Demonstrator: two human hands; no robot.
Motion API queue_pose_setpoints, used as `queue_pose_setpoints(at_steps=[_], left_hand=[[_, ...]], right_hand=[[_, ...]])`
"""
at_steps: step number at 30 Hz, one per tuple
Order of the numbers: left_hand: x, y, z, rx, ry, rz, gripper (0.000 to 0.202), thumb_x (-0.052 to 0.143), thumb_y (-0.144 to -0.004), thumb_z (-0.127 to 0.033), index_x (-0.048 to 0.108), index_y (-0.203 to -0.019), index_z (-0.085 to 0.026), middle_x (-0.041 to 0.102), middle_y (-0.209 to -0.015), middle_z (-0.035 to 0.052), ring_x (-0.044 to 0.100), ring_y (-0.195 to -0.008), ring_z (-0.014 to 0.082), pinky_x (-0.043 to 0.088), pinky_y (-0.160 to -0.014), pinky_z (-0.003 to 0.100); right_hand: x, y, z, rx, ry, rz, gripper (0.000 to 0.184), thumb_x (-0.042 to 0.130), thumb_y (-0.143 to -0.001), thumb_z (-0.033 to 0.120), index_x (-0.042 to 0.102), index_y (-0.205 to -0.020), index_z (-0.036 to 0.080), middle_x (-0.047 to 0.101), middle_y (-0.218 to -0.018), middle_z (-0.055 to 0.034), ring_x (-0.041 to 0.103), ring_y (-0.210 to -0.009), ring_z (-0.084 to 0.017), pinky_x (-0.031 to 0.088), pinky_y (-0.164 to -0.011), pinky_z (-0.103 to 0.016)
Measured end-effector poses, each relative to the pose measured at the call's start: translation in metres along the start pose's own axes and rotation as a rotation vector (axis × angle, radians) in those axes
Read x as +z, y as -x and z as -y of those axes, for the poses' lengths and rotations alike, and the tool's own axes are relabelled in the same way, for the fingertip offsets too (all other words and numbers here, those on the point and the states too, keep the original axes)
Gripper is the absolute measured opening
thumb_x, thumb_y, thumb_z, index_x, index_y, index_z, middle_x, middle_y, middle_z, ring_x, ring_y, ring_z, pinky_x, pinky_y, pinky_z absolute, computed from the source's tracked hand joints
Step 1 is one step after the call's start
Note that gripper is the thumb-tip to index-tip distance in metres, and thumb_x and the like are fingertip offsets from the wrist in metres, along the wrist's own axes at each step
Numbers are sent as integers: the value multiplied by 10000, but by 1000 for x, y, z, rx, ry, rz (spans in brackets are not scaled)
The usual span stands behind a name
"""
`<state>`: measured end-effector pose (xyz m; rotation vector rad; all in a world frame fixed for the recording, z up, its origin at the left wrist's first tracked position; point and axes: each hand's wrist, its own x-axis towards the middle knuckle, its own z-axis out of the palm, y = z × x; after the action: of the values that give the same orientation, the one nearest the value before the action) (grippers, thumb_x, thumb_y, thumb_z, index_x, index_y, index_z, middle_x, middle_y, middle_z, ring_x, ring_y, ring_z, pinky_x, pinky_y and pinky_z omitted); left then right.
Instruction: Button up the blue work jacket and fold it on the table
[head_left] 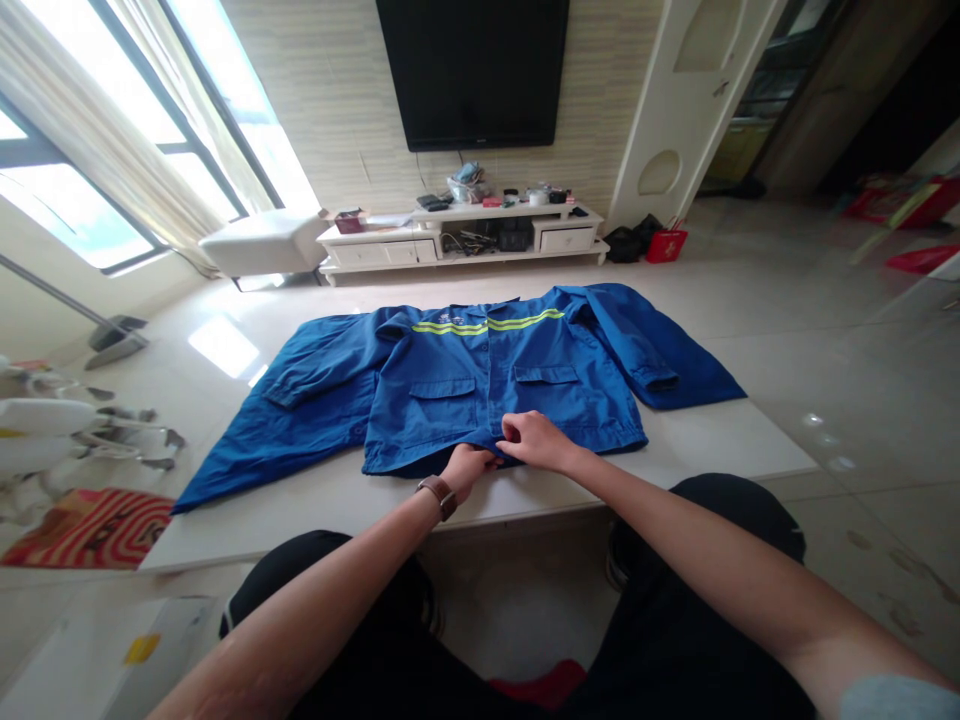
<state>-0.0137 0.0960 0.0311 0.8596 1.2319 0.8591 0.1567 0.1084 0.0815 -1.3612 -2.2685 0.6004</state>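
Observation:
A blue work jacket (446, 365) with two yellow-green stripes across the chest lies front side up, sleeves spread to both sides. Beneath it, more blue cloth (232, 440) reaches out left and right. My left hand (469, 468), with a brown watch on the wrist, is closed on the jacket's bottom hem near the middle; its fingertips are partly under the fabric. Just right of it, my right hand (534, 440) pinches the hem at the front opening, thumb and forefinger together. Both hands are close to each other at the table's near side.
The jacket lies on a low white table (772, 450) in front of my knees. A white TV cabinet (382, 255) with clutter stands against the far wall under a black television (476, 70). On the left are a red patterned bag (97, 530) and a grey dustpan (116, 340).

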Motion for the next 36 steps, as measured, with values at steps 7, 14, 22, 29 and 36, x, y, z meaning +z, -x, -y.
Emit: queue_pose_setpoints(at_steps=[7, 14, 22, 29, 36], left_hand=[[1, 2, -2, 25, -12, 8, 107, 675, -624, -44, 672, -568, -135, 667, -591, 25, 567, -565, 106, 448, -578, 209], [2, 1, -6, -1, 22, 45, 83, 652, -623, -49, 697, -642, -117, 693, -645, 39, 598, -604, 124, 468, -627, 236], [0, 3, -4, 20, 37, 68, 38, 676, -630, -97, 662, -614, -128, 670, -641, 29, 563, -600, 115, 459, -639, 249], [-1, 0, -4, 29, 13, 70, 35, 718, -645, -137, 693, -663, -120, 699, -701, 55, 597, -658, 133, 461, -671, 265], [-2, -3, 0, 52, -16, 64, 126, 788, -648, -217, 716, -694, -125, 716, -735, 74, 613, -690, 150, 469, -676, 276]], right_hand=[[-5, 6, 9, -84, 102, 29, 61, 721, -780, 247, 699, -768, 190, 697, -817, -26, 602, -754, -154, 376, -680, -248], [-5, 11, 12, -137, 245, 77, 243, 705, -838, 246, 709, -1077, 202, 686, -1064, -61, 635, -965, -194, 430, -794, -259], [-1, 13, 24, -178, 437, 137, 140, 580, -909, 182, 662, -1022, 171, 663, -1029, -95, 598, -998, -224, 439, -812, -294], [1, 12, 24, -141, 474, 110, 186, 516, -920, 113, 659, -1021, 177, 640, -1092, -95, 602, -988, -205, 450, -790, -273], [0, 11, 25, -82, 495, 169, 241, 452, -965, 132, 670, -1055, 178, 650, -1067, -109, 623, -970, -212, 459, -807, -282]])
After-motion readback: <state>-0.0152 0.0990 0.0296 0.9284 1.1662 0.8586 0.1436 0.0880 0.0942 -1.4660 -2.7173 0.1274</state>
